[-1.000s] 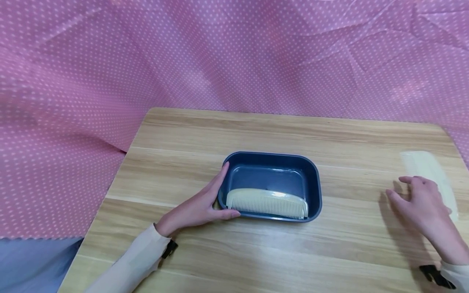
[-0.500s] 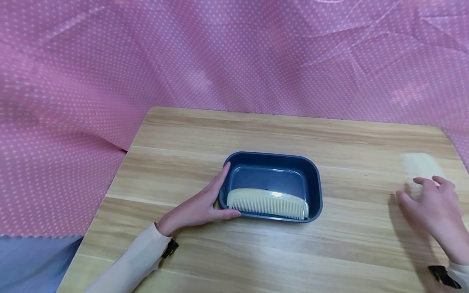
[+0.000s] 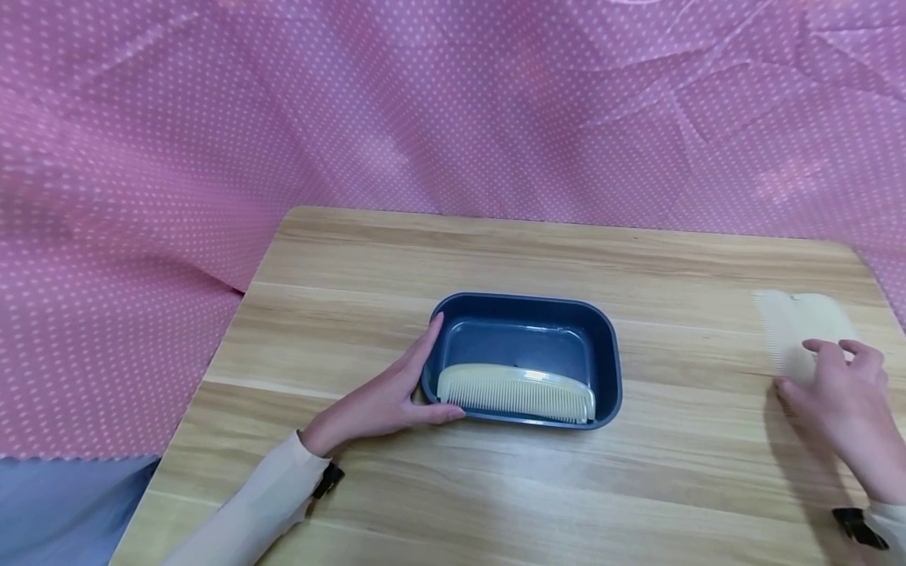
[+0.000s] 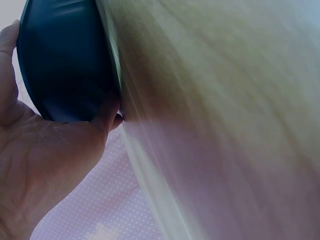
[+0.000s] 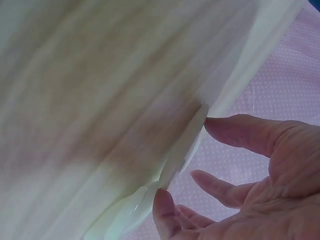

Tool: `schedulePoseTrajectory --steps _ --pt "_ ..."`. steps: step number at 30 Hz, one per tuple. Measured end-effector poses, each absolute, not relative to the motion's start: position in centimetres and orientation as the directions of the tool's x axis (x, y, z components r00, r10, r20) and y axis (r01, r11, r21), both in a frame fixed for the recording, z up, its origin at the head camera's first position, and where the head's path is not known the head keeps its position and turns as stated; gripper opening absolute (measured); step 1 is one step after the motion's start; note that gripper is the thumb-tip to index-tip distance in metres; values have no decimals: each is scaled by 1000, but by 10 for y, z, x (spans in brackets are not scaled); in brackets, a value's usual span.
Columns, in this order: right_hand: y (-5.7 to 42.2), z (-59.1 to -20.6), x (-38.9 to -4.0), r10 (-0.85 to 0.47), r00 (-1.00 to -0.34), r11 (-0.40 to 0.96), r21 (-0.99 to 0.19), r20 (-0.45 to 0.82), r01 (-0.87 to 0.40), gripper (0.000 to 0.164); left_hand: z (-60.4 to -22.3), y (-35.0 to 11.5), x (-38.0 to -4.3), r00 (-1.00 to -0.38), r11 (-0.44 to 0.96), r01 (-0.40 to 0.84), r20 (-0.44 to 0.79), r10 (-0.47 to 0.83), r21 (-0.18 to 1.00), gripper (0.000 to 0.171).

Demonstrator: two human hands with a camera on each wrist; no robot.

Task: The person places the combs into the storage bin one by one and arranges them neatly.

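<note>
My left hand [image 3: 385, 397] holds the left end of a dark blue plastic box [image 3: 614, 377], fingers along its outer end and thumb at the near rim. The left wrist view shows the palm against the dark blue box wall [image 4: 65, 55]. Inside the box a pale cream comb [image 3: 517, 389] leans along the near side, teeth down. At the far right my right hand [image 3: 845, 409] grips a pale comb [image 3: 773, 326] between thumb and fingertips. A second pale comb [image 3: 824, 314] overlaps it on the right. Both combs' near parts are hidden by the hand.
A light wooden table [image 3: 354, 259] with rounded far corners carries everything. Pink dotted cloth [image 3: 453, 110] hangs behind it and at the left. Between box and right hand lies a stretch of bare wood.
The right hand has moved a little right onto the combs, and one comb has shifted left, showing a second outline beside it. The left hand and box stay put.
</note>
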State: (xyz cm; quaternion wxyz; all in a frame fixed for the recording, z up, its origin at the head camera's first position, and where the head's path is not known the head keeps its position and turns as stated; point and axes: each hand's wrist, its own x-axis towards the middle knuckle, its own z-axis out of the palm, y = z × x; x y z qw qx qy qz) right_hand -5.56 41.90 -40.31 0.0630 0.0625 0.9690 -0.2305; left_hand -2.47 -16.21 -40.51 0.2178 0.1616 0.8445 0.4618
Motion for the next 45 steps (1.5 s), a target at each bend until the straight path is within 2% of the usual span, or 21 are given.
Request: schedulePoseTrajectory --steps 12,17,22,28,33,37,45 --pt "418 -398 -62 126 -973 880 -430 -194 200 90 -406 -163 -25 -851 522 79 -216 479 849 127" --pt "418 -403 -64 115 -983 884 -438 -140 166 97 -406 -163 -25 -852 520 79 -214 478 850 127" --pt "422 -411 -67 44 -998 885 -462 -47 61 91 -407 -163 -25 -852 521 86 -208 480 849 128" --pt "427 -405 -64 -37 -995 882 -471 -91 11 87 -409 -163 -25 -852 521 103 -195 486 847 129" --pt "427 -402 -60 -42 -995 870 -494 -90 8 78 -407 -163 -25 -855 522 95 -199 479 847 129" --pt "426 -402 -58 -42 -998 853 -522 -42 -14 71 -405 -162 -25 -856 518 94 -197 479 850 129" --pt "422 -403 -59 -46 -999 776 -629 22 -49 60 -405 -161 -24 -854 507 80 -204 479 858 130"
